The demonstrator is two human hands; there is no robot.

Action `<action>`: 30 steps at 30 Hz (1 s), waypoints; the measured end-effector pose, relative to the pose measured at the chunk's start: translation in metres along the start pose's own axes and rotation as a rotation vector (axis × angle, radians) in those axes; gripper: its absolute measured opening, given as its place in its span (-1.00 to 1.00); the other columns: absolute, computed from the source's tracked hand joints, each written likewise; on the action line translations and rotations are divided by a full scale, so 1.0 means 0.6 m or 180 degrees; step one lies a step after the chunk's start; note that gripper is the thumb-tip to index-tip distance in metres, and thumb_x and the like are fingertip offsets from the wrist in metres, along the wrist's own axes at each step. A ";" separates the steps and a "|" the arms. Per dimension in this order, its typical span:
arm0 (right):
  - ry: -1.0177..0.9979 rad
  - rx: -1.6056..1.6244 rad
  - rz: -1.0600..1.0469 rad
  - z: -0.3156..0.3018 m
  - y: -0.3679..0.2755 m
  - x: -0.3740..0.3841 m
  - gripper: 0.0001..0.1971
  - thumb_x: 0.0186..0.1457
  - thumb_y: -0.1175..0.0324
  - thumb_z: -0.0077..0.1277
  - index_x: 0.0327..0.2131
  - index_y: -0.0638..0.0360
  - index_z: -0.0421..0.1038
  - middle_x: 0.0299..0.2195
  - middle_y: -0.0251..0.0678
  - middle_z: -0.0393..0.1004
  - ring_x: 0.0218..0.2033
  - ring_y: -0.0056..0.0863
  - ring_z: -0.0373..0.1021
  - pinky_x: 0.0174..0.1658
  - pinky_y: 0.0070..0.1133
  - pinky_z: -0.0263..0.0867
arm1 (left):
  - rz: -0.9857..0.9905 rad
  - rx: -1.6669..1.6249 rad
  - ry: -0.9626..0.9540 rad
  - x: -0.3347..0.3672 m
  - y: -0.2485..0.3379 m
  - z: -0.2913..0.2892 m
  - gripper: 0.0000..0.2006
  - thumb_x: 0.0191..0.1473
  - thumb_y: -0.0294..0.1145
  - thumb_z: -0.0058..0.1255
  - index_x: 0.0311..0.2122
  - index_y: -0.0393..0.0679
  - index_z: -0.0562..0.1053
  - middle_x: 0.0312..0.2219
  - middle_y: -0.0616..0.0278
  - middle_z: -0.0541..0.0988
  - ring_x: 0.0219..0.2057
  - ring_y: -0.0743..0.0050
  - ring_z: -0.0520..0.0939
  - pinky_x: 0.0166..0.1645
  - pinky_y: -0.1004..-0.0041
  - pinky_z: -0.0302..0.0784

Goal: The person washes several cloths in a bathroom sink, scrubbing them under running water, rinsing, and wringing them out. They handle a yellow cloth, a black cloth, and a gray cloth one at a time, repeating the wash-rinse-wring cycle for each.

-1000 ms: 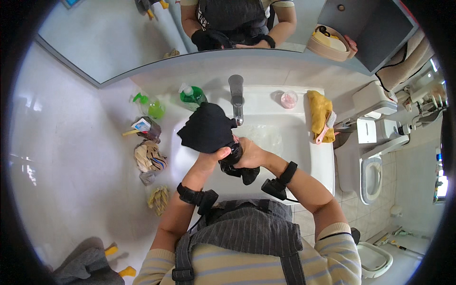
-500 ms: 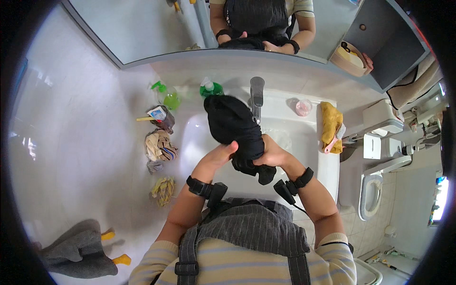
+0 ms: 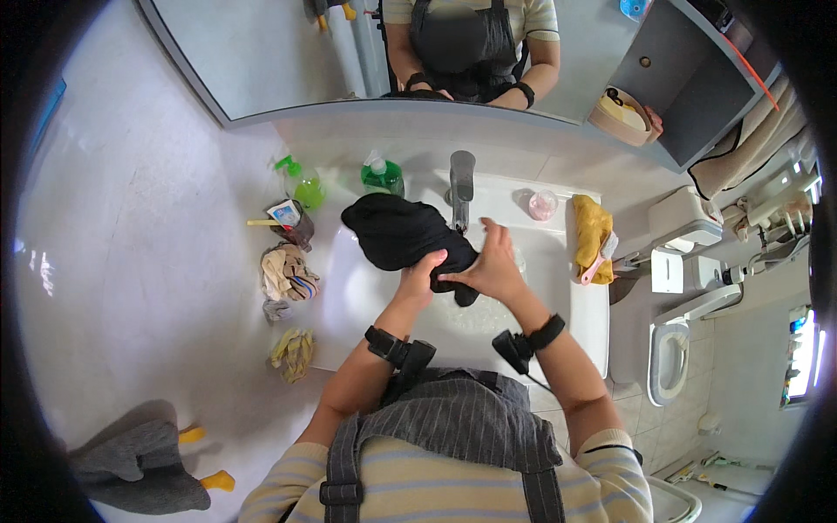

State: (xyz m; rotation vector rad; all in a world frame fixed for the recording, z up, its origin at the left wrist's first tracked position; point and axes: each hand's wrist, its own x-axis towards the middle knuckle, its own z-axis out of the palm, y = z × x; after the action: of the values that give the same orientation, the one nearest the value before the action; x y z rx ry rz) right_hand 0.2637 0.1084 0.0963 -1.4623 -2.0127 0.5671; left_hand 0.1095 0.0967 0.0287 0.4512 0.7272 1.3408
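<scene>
Head view: a black cloth (image 3: pixel 403 233) is held over the white sink (image 3: pixel 362 296), just in front of the tap (image 3: pixel 460 185). The left hand (image 3: pixel 422 269) is closed on the cloth's lower edge. The right hand (image 3: pixel 491 265) is pressed against the same edge, its fingers partly spread. Two green bottles (image 3: pixel 381 175) are stood behind the sink, and a yellow cloth (image 3: pixel 591 231) is laid on its right rim.
</scene>
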 end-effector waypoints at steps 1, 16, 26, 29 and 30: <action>0.0620 -0.0011 -0.0066 0.003 -0.001 -0.011 0.00 -0.48 0.00 0.37 0.03 0.31 0.07 -0.08 0.01 0.14 -0.04 -0.04 0.12 0.09 -0.28 0.02 | 0.0147 -0.0144 0.0181 0.002 -0.010 -0.002 -0.62 -0.13 -0.43 0.10 -0.13 -0.29 0.38 -0.24 0.23 0.50 -0.23 0.42 0.53 -0.09 0.44 0.46; 0.0547 0.1633 -0.0005 0.005 -0.023 -0.014 -0.14 -0.42 0.47 0.27 0.06 0.31 0.07 -0.10 -0.09 0.34 -0.09 -0.26 0.32 -0.03 -0.47 0.23 | 0.0744 0.0316 -0.0050 -0.052 0.044 0.131 -0.46 -0.05 -0.29 -0.01 0.07 -0.21 0.22 0.03 0.16 0.33 0.05 0.35 0.34 0.19 0.32 0.11; -0.2182 0.3304 0.1365 0.011 0.055 -0.006 -0.55 -0.50 0.60 0.01 -0.31 0.34 0.36 -0.50 -0.30 0.42 -0.52 -0.50 0.36 -0.46 -0.59 0.31 | 0.0123 0.0803 -0.0961 -0.017 0.035 0.069 -0.37 -0.15 -0.24 0.12 0.05 -0.22 0.20 -0.02 0.09 0.35 0.04 0.15 0.37 0.15 0.22 0.24; -0.2383 0.3915 0.1499 0.015 0.050 -0.008 -0.53 -0.46 0.57 0.04 -0.27 0.36 0.35 -0.42 -0.28 0.43 -0.43 -0.47 0.38 -0.36 -0.58 0.32 | -0.0103 0.0731 -0.0593 -0.008 0.025 0.052 -0.42 -0.15 -0.27 0.11 0.01 -0.23 0.25 -0.11 0.11 0.41 -0.05 0.22 0.44 0.06 0.26 0.34; -0.2439 0.3808 0.1373 0.012 0.045 -0.006 -0.45 -0.39 0.49 0.08 -0.15 0.37 0.30 -0.36 -0.29 0.42 -0.34 -0.45 0.38 -0.26 -0.59 0.31 | -0.0178 0.0636 -0.0418 -0.002 0.024 0.048 -0.45 -0.15 -0.28 0.11 -0.01 -0.23 0.28 -0.15 0.12 0.43 -0.09 0.26 0.46 0.03 0.28 0.38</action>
State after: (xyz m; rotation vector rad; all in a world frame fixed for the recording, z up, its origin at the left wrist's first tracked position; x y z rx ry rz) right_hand 0.2786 0.1131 0.0727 -0.8900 -1.2083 2.2721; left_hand 0.1191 0.1013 0.0592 0.6675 0.7622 1.1792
